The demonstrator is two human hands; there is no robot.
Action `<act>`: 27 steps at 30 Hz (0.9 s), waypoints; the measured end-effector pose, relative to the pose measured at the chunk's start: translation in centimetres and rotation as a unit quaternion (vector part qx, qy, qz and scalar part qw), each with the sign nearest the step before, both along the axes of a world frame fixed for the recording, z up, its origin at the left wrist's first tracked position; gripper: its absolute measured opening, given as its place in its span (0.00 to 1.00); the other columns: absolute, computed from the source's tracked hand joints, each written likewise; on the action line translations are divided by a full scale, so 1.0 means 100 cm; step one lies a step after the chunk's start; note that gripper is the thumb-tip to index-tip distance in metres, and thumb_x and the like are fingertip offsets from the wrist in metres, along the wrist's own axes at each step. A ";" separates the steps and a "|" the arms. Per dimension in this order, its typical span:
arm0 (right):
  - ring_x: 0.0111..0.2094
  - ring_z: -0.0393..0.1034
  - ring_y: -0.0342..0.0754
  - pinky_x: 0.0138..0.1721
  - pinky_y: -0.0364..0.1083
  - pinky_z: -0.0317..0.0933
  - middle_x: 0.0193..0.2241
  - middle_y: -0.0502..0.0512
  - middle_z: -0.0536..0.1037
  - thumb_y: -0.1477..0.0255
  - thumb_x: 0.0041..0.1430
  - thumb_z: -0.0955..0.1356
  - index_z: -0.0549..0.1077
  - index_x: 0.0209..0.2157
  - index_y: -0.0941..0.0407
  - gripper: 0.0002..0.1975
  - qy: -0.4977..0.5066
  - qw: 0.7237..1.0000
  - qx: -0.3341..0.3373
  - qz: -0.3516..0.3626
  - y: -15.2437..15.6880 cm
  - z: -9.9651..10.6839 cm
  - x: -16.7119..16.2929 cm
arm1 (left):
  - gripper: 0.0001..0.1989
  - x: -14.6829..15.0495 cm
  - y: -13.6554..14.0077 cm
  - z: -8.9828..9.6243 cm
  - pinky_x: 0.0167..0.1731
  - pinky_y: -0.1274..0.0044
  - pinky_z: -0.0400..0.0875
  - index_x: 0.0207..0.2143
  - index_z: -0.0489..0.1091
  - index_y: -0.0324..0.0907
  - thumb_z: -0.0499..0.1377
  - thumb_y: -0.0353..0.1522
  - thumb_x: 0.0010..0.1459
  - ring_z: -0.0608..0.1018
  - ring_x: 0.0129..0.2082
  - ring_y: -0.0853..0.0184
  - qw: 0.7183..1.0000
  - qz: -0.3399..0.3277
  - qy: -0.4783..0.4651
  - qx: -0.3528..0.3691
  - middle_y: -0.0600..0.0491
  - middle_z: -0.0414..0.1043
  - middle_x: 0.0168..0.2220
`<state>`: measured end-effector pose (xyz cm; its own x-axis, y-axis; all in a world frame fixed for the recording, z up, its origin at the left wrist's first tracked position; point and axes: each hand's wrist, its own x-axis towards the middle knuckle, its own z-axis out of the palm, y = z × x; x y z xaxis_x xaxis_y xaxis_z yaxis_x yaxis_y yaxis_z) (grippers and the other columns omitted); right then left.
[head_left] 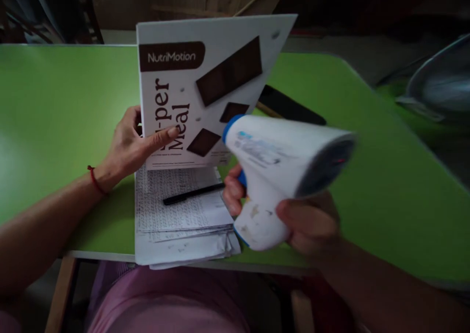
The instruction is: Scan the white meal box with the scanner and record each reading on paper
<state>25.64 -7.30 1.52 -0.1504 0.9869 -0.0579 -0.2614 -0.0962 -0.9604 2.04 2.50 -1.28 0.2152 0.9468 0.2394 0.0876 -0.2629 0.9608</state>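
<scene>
My left hand (137,139) grips a white box (165,93) by its lower left side, thumb across the printed front. The box stands tilted above the papers and shows the words NutriMotion and Meal with brown bar pictures. In my right hand (308,220) is a white and blue handheld infrared thermometer (271,152), fingers wrapped round its handle. Its blue front end points left, close to the box's lower right corner. A small red glow shows on its dark rear face. Below the box lies a stack of handwritten papers (183,220) with a black pen (193,194) across it.
A black flat object (290,105), perhaps a phone, lies behind the thermometer on the green table (55,103). The table's near edge runs just in front of my pink clothing (172,298). A shiny, curved object (440,83) stands beyond the right edge.
</scene>
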 end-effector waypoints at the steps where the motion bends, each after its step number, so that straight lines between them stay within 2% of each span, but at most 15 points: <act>1: 0.21 0.70 0.45 0.21 0.45 0.66 0.23 0.52 0.74 0.54 0.39 0.81 0.82 0.32 0.53 0.22 -0.013 1.000 -0.016 0.008 -0.001 -0.003 -0.002 | 0.35 0.000 0.000 -0.001 0.42 0.61 0.82 0.48 0.70 0.39 0.73 0.54 0.50 0.82 0.45 0.52 1.000 0.002 0.000 -0.008 0.41 0.78 0.49; 6: 0.23 0.69 0.44 0.24 0.44 0.64 0.25 0.53 0.76 0.57 0.44 0.78 0.81 0.31 0.55 0.17 -0.066 0.997 -0.046 0.011 0.002 -0.019 -0.003 | 0.33 -0.001 -0.001 -0.006 0.50 0.57 0.79 0.52 0.67 0.42 0.70 0.54 0.56 0.80 0.51 0.50 1.000 -0.026 0.007 -0.005 0.42 0.76 0.53; 12: 0.26 0.68 0.45 0.25 0.45 0.64 0.26 0.52 0.75 0.58 0.49 0.77 0.76 0.26 0.55 0.16 -0.088 0.995 -0.001 0.035 0.005 -0.028 -0.002 | 0.35 -0.005 -0.002 -0.005 0.53 0.56 0.78 0.55 0.65 0.43 0.75 0.44 0.52 0.78 0.55 0.48 0.996 -0.090 -0.011 -0.004 0.42 0.72 0.58; 16: 0.27 0.69 0.46 0.25 0.46 0.66 0.28 0.52 0.76 0.57 0.50 0.77 0.77 0.30 0.54 0.16 -0.095 0.995 -0.001 0.038 0.006 -0.030 -0.002 | 0.35 -0.005 -0.002 -0.001 0.54 0.57 0.78 0.56 0.64 0.43 0.76 0.41 0.52 0.78 0.55 0.50 0.992 -0.126 -0.008 0.013 0.42 0.72 0.58; 19: 0.27 0.70 0.46 0.26 0.46 0.67 0.29 0.53 0.77 0.57 0.51 0.77 0.79 0.34 0.53 0.15 -0.097 0.994 0.009 0.051 0.006 -0.031 -0.001 | 0.34 -0.005 -0.001 -0.001 0.53 0.58 0.79 0.56 0.65 0.43 0.75 0.41 0.52 0.78 0.55 0.49 0.991 -0.133 -0.004 0.018 0.42 0.72 0.58; 23: 0.28 0.71 0.47 0.28 0.46 0.67 0.28 0.53 0.77 0.58 0.53 0.77 0.78 0.32 0.53 0.14 -0.107 0.991 0.027 0.069 0.006 -0.031 0.000 | 0.31 -0.006 0.002 -0.004 0.52 0.59 0.80 0.54 0.66 0.43 0.75 0.42 0.53 0.78 0.56 0.48 0.990 -0.141 -0.001 0.015 0.42 0.72 0.59; 27: 0.27 0.71 0.47 0.27 0.46 0.68 0.28 0.52 0.78 0.58 0.53 0.77 0.80 0.37 0.53 0.15 -0.106 0.992 0.031 0.056 0.006 -0.031 0.000 | 0.31 -0.006 0.003 -0.004 0.51 0.61 0.80 0.53 0.67 0.43 0.75 0.42 0.53 0.78 0.56 0.48 0.989 -0.144 0.003 0.024 0.42 0.72 0.59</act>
<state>25.61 -6.72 -1.60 -0.2500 0.9674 -0.0398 -0.0442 -0.0524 -0.9976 1.40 2.78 -1.73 0.4756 0.8335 0.2812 0.0081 -0.3238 0.9461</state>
